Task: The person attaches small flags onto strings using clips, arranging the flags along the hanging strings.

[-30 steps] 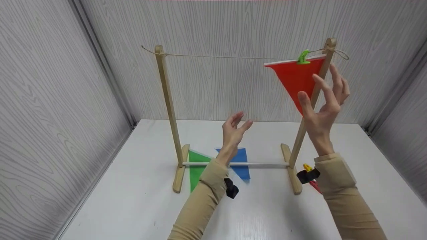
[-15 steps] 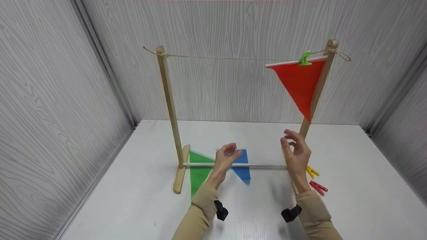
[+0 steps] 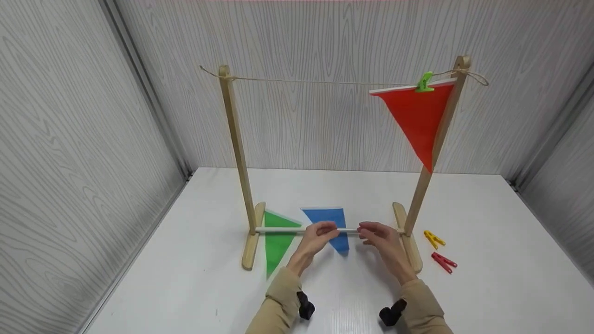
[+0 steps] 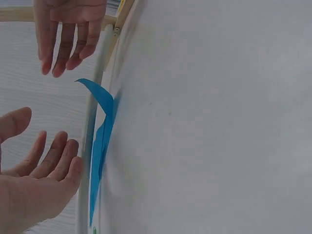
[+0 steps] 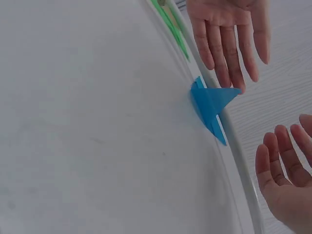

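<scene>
My left hand (image 3: pixel 316 241) hovers over the blue triangular flag (image 3: pixel 325 215) and the white crossbar (image 3: pixel 283 229), fingers loosely bent and holding nothing. Opposite it is my right hand (image 3: pixel 385 241), near the bar's right part, also holding nothing. In the right wrist view, one corner of the blue flag (image 5: pixel 214 100) sticks up by the left hand's fingertips; whether they touch cannot be told. The left wrist view has both hands apart, palms facing, beside the bar. A red flag (image 3: pixel 417 116) hangs from the string (image 3: pixel 301 81) by a green clip (image 3: pixel 424 82).
A green flag (image 3: pixel 278 248) lies under the crossbar at left. The wooden stand's left post (image 3: pixel 238 148) and right post (image 3: pixel 420 195) hold up the string. Right of the stand, a yellow clothespin (image 3: pixel 434 239) and a red clothespin (image 3: pixel 444 262) lie on the white table (image 3: pixel 185 278).
My right hand has come down and left from beside the hanging red flag to the crossbar. My left hand has lowered towards the blue flag. The yellow and red clothespins are now uncovered.
</scene>
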{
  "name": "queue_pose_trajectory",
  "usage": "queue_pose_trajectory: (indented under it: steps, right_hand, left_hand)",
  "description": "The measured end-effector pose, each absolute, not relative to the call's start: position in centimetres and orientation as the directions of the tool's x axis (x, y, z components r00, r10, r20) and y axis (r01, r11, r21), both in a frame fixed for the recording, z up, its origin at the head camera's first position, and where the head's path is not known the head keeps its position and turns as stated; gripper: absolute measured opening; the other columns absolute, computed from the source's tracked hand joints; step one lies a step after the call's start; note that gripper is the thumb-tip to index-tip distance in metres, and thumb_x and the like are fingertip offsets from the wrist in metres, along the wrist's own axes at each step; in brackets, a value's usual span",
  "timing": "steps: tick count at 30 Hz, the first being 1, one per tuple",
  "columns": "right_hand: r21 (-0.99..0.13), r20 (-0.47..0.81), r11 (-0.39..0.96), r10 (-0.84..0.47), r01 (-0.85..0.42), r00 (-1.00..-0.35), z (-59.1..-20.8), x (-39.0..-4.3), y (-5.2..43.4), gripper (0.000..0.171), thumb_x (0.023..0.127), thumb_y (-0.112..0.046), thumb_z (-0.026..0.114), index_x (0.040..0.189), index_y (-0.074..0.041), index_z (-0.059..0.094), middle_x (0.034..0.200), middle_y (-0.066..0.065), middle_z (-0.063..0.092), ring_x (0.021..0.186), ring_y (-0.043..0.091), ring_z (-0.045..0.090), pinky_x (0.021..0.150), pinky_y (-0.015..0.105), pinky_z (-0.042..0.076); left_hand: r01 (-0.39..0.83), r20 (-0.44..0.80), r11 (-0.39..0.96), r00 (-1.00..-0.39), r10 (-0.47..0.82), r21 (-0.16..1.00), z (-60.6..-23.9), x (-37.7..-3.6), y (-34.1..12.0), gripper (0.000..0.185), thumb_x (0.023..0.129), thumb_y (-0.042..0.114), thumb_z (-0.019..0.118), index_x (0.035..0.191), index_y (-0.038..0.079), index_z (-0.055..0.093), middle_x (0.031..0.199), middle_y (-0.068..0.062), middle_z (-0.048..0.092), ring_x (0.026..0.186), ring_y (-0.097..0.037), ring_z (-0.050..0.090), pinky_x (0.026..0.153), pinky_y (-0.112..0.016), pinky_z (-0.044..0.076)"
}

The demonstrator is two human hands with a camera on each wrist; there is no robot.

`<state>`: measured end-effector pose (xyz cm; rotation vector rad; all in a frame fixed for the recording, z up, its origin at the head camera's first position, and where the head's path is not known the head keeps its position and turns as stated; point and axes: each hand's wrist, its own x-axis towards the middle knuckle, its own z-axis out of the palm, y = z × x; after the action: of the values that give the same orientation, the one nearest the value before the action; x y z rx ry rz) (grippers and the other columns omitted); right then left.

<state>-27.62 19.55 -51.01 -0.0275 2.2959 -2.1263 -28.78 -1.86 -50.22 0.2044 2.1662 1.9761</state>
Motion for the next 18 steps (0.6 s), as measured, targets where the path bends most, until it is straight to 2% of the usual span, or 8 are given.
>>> queue_pose_trajectory:
  steps: [2, 7, 10, 13, 18]
  right_hand:
    - [-0.997, -0.02, 0.072, -0.037, 0.017, -0.999, -51.5, -27.8, 19.4, 0.038, 0.099, -0.015, 0.064, 0.13, 0.007, 0.059, 0.123, 0.022, 0.068, 0.103, 0.024, 0.067, 0.084, 0.022, 0.057]
    - [-0.994, -0.032, 0.104, -0.043, 0.028, -0.999, -52.4, -28.1, 19.3, 0.034, 0.097, -0.012, 0.066, 0.124, 0.009, 0.063, 0.106, 0.01, 0.074, 0.087, 0.014, 0.068, 0.073, 0.022, 0.056]
    - [-0.993, -0.023, 0.115, -0.051, 0.017, -0.998, -52.8, -28.3, 19.5, 0.03, 0.097, -0.01, 0.065, 0.119, 0.01, 0.065, 0.102, 0.011, 0.075, 0.083, 0.011, 0.067, 0.07, 0.022, 0.055]
    - [-0.993, -0.013, 0.121, -0.068, 0.005, -0.998, -53.2, -28.4, 19.8, 0.029, 0.097, -0.009, 0.065, 0.119, 0.011, 0.065, 0.103, 0.014, 0.074, 0.083, 0.012, 0.066, 0.07, 0.021, 0.054]
    - [-0.991, -0.017, 0.132, -0.091, 0.005, -0.996, -53.9, -28.7, 20.1, 0.03, 0.098, -0.009, 0.063, 0.121, 0.01, 0.064, 0.104, 0.014, 0.073, 0.086, 0.013, 0.065, 0.074, 0.021, 0.054]
  left_hand:
    - [-0.03, -0.058, 0.109, -0.964, 0.258, 0.994, -50.4, -28.7, -1.9, 0.042, 0.097, 0.016, 0.067, 0.132, -0.006, 0.059, 0.13, -0.02, 0.067, 0.12, -0.026, 0.065, 0.109, -0.043, 0.049]
    - [-0.008, -0.061, 0.159, -0.941, 0.333, 0.987, -50.7, -28.5, -2.2, 0.039, 0.098, 0.013, 0.064, 0.13, -0.008, 0.059, 0.129, -0.025, 0.066, 0.116, -0.025, 0.067, 0.101, -0.04, 0.053]
    - [0.021, -0.063, 0.218, -0.925, 0.374, 0.976, -50.9, -28.5, -2.4, 0.037, 0.099, 0.012, 0.062, 0.129, -0.009, 0.06, 0.13, -0.026, 0.065, 0.119, -0.028, 0.065, 0.1, -0.039, 0.053]
    - [0.067, -0.051, 0.274, -0.914, 0.403, 0.959, -51.0, -28.5, -2.6, 0.035, 0.099, 0.01, 0.061, 0.127, -0.009, 0.061, 0.13, -0.026, 0.064, 0.122, -0.033, 0.062, 0.103, -0.041, 0.053]
    - [0.116, -0.026, 0.292, -0.896, 0.442, 0.949, -51.3, -28.7, -2.9, 0.035, 0.098, 0.008, 0.06, 0.128, -0.012, 0.059, 0.132, -0.029, 0.061, 0.127, -0.04, 0.058, 0.105, -0.044, 0.052]
